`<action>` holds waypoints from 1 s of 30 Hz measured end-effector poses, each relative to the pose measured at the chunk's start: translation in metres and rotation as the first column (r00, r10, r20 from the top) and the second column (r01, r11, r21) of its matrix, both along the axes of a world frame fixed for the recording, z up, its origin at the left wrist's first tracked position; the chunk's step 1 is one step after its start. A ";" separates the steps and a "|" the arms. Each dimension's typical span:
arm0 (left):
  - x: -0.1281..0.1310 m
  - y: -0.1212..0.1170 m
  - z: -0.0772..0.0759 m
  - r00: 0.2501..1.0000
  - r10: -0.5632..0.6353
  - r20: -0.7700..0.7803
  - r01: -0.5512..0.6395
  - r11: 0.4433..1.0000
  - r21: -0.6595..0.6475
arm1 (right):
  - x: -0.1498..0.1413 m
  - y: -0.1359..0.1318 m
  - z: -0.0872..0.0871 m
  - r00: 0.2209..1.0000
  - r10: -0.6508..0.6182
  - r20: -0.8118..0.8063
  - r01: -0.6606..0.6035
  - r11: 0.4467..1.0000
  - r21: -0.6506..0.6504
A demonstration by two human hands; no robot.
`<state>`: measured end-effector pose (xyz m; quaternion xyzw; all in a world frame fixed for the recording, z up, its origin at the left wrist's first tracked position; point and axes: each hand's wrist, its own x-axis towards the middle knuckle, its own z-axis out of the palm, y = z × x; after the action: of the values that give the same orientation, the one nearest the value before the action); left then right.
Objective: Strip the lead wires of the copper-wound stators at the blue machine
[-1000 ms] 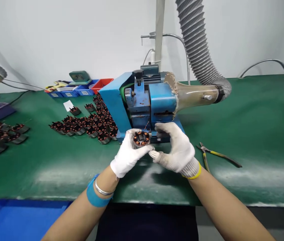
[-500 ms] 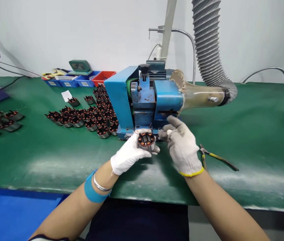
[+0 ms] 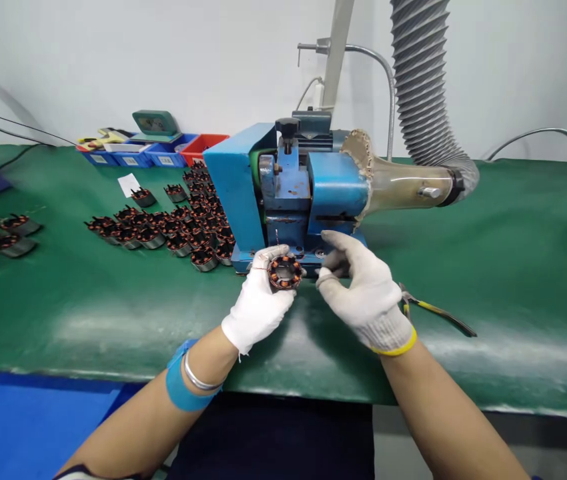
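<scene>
In a white glove, my left hand point(image 3: 262, 297) grips a motor stator point(image 3: 285, 273), a metal ring with copper windings and black slots. The stator's open face is tilted toward me, and a thin wire end sticks up beside it. My right hand point(image 3: 356, 283), in a white glove with a yellow cuff, is just right of the stator, apart from it. Its fingers are spread and curved, with nothing visible between them. Both hands are in front of the base of a blue machine point(image 3: 288, 187).
Many stators point(image 3: 183, 230) stand left of the machine, and more lie at the far left. Blue bins point(image 3: 166, 158) and a red bin point(image 3: 202, 148) line the wall. Yellow-handled cutters point(image 3: 443, 315) lie right of my hand. A grey hose point(image 3: 421, 87) joins the machine's clear duct point(image 3: 403, 185).
My left hand has moved slightly left and tipped the stator's face more toward me. My right hand's fingers have opened wider.
</scene>
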<state>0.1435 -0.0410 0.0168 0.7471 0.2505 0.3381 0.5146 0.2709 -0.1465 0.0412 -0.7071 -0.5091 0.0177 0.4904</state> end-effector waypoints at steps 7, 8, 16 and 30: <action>-0.004 -0.005 0.006 0.982 0.122 -0.141 -0.083 0.965 0.250 | -0.007 0.004 -0.009 0.996 0.009 0.088 0.000 0.995 -0.103; -0.005 -0.006 0.008 0.982 0.122 -0.147 -0.079 0.960 0.269 | -0.003 0.003 -0.007 0.988 -0.047 0.148 0.065 0.990 -0.123; -0.007 -0.003 0.012 0.987 0.104 -0.122 -0.065 0.956 0.288 | 0.001 -0.003 0.006 0.958 0.183 0.222 -0.165 0.981 -0.098; -0.006 -0.004 0.011 0.990 0.142 0.007 -0.134 0.918 0.374 | 0.046 -0.025 0.027 0.994 -0.069 0.086 0.085 0.974 -0.209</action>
<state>0.1377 -0.0447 0.0282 0.8152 0.2391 0.4073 0.3353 0.3165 -0.1716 0.0678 -0.7747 -0.4952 0.0254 0.3923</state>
